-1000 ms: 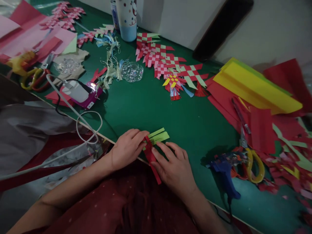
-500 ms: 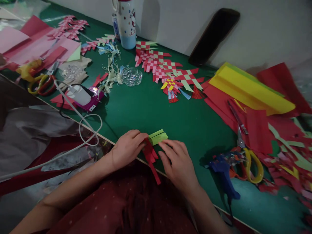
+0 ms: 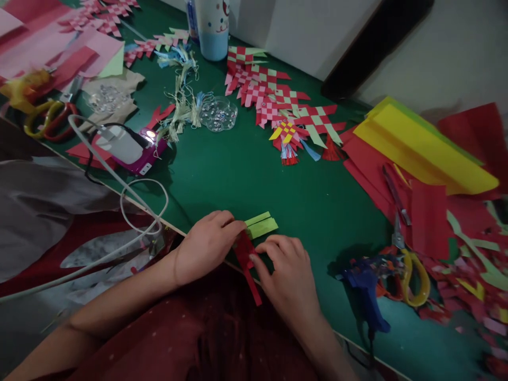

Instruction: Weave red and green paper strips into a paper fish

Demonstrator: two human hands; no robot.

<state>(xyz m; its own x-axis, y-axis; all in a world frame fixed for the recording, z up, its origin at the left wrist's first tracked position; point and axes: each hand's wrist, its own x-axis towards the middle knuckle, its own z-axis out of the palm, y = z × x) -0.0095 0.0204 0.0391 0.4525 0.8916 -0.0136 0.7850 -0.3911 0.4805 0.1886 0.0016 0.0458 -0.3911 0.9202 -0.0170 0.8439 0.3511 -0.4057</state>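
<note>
At the near edge of the green table (image 3: 246, 174), my left hand (image 3: 204, 246) pinches the crossing of red paper strips (image 3: 248, 264) and light green paper strips (image 3: 260, 226). My right hand (image 3: 288, 275) has its fingers curled on the red strips from the right side, thumb and forefinger pressed at the weave. The green strips stick out away from me past both hands. A red strip hangs over the table edge toward my lap.
Woven red, pink and green paper pieces (image 3: 278, 103) lie across the middle back. A blue glue gun (image 3: 367, 288) and yellow-handled scissors (image 3: 413, 264) lie right, by red and yellow paper sheets (image 3: 424, 143). A purple device (image 3: 133, 151) with a white cable, a cup (image 3: 214, 29) and another pair of scissors (image 3: 47, 116) sit left.
My right fingers have slid left from the green strips onto the red ones, closing at the weave. The green strips show shorter than a second ago. My left hand has stayed put.
</note>
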